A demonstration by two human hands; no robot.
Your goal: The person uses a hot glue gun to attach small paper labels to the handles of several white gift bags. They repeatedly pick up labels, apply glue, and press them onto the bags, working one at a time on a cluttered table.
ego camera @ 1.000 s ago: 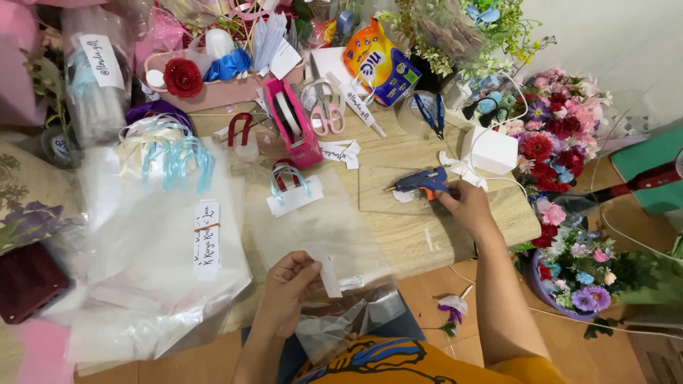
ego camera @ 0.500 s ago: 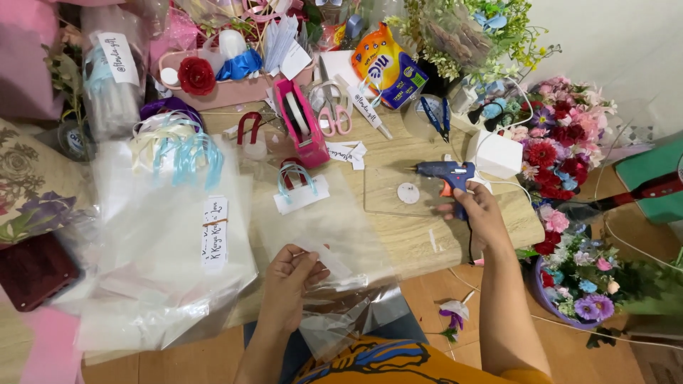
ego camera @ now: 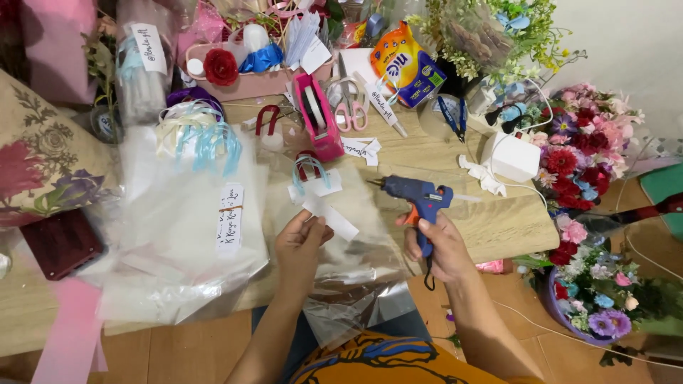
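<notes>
My right hand point(ego camera: 442, 247) grips the handle of a blue hot glue gun point(ego camera: 418, 198), lifted above the wooden table point(ego camera: 498, 220) with its nozzle pointing left. My left hand point(ego camera: 300, 242) pinches a white paper strip point(ego camera: 329, 216) over a sheet of clear cellophane point(ego camera: 348, 284) that hangs off the table's near edge. The glue gun's tip is a short way right of the strip, not touching it.
A stack of clear bags with a label point(ego camera: 185, 235) lies at left. A pink tape dispenser point(ego camera: 316, 117), scissors point(ego camera: 348, 107), ribbon loops point(ego camera: 196, 135), a white box point(ego camera: 512, 156) and flower bunches point(ego camera: 583, 149) crowd the back and right. A dark red tray point(ego camera: 60, 242) is at far left.
My right hand picked the glue gun up from the table's right side and brought it left and nearer, towards my left hand. My left hand raised the paper strip.
</notes>
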